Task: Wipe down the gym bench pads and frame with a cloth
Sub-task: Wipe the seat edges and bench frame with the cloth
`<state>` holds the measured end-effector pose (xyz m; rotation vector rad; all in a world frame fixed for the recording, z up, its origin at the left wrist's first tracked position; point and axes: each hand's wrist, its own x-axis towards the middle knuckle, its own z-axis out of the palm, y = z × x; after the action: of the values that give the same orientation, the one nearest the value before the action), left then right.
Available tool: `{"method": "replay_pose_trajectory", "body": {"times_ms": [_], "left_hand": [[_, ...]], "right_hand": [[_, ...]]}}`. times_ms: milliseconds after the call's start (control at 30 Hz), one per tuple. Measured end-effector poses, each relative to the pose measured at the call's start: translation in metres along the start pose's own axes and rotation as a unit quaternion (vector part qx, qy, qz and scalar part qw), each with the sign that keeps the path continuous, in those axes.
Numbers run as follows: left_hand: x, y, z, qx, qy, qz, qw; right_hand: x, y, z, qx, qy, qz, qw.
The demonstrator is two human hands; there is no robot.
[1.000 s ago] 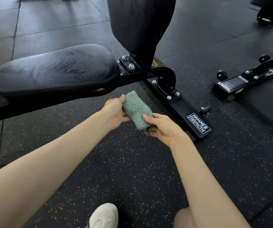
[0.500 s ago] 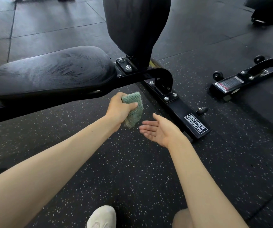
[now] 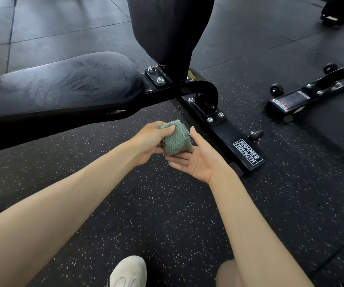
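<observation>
Left hand [image 3: 146,141] grips folded green cloth [image 3: 176,140], thumb on top, setting it onto right hand [image 3: 198,160], which lies palm up, fingers spread wide under it. Both hover over speckled floor [image 3: 167,214], just below seat pad [image 3: 59,85], near frame [image 3: 225,129].

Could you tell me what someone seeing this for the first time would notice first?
Probably the folded green cloth at centre, pinched by the left hand and resting on the open right hand. Next, the streaked black seat pad at left and the white HAMMER STRENGTH label on the floor frame.
</observation>
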<state>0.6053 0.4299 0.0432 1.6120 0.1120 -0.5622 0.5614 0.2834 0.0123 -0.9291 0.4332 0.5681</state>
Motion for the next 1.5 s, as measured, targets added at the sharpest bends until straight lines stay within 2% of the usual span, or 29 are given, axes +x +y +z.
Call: {"method": "replay_pose_trajectory", "body": {"times_ms": [100,267,333,433,467,533,600,633,767,900,967,1067,1133,1167,1200,1267,1300,1367,1433,1500], "left_hand": [[-0.003,0.0,-0.001,-0.01,-0.042,-0.019,0.999],[-0.003,-0.001,-0.003,-0.03,-0.04,-0.03,0.998],[-0.002,-0.004,0.0,0.038,0.026,-0.007,0.999],[0.005,-0.013,0.001,0.145,0.135,0.041,0.979],[0.006,-0.014,0.0,0.133,0.135,0.032,0.981],[0.003,-0.014,-0.002,0.062,0.075,-0.039,0.994],[-0.003,-0.013,-0.002,0.022,-0.006,-0.087,0.996],[-0.005,-0.013,-0.003,0.013,-0.013,-0.084,0.996],[-0.004,-0.012,-0.013,-0.038,0.068,-0.037,0.996],[-0.007,-0.011,-0.032,0.08,0.056,0.001,0.995],[-0.01,-0.006,-0.044,0.189,0.061,0.031,0.98],[-0.021,0.002,-0.057,0.382,0.038,0.088,0.919],[-0.03,0.006,-0.061,0.496,0.059,0.161,0.851],[-0.036,0.008,-0.062,0.549,0.085,0.223,0.801],[-0.039,0.009,-0.065,0.598,0.116,0.302,0.733],[-0.042,0.012,-0.073,0.663,0.165,0.451,0.574],[-0.042,0.015,-0.076,0.675,0.171,0.503,0.511],[-0.033,0.018,-0.083,0.7,0.165,0.555,0.417],[-0.022,0.019,-0.089,0.728,0.163,0.553,0.369],[-0.014,0.014,-0.096,0.746,0.157,0.544,0.351]], "right_hand": [[0.004,0.003,0.003,-0.045,0.01,-0.023,0.999],[0.011,0.009,0.006,-0.045,0.046,-0.063,0.996],[0.014,0.01,0.007,-0.05,0.056,-0.073,0.994],[0.017,0.011,0.009,-0.019,0.08,-0.101,0.991],[0.016,0.011,0.01,0.01,0.073,-0.109,0.991],[0.015,0.01,0.012,0.049,0.048,-0.124,0.99],[0.014,0.01,0.013,0.039,0.043,-0.135,0.989],[0.015,0.01,0.014,0.023,0.05,-0.14,0.989],[0.021,0.015,0.023,-0.057,0.082,-0.154,0.983],[0.023,0.016,0.033,-0.086,0.047,-0.16,0.982],[0.024,0.019,0.039,-0.113,0.042,-0.165,0.979],[0.026,0.022,0.046,-0.178,0.05,-0.194,0.963],[0.028,0.018,0.051,-0.266,0.053,-0.236,0.933],[0.029,0.015,0.054,-0.301,0.055,-0.261,0.916],[0.03,0.01,0.058,-0.324,0.06,-0.289,0.899],[0.034,0.001,0.068,-0.337,0.07,-0.337,0.876],[0.037,-0.002,0.073,-0.338,0.07,-0.351,0.871],[0.041,-0.007,0.083,-0.338,0.056,-0.364,0.866],[0.044,-0.007,0.091,-0.336,0.035,-0.364,0.868],[0.044,-0.005,0.098,-0.33,0.025,-0.355,0.874]]}}
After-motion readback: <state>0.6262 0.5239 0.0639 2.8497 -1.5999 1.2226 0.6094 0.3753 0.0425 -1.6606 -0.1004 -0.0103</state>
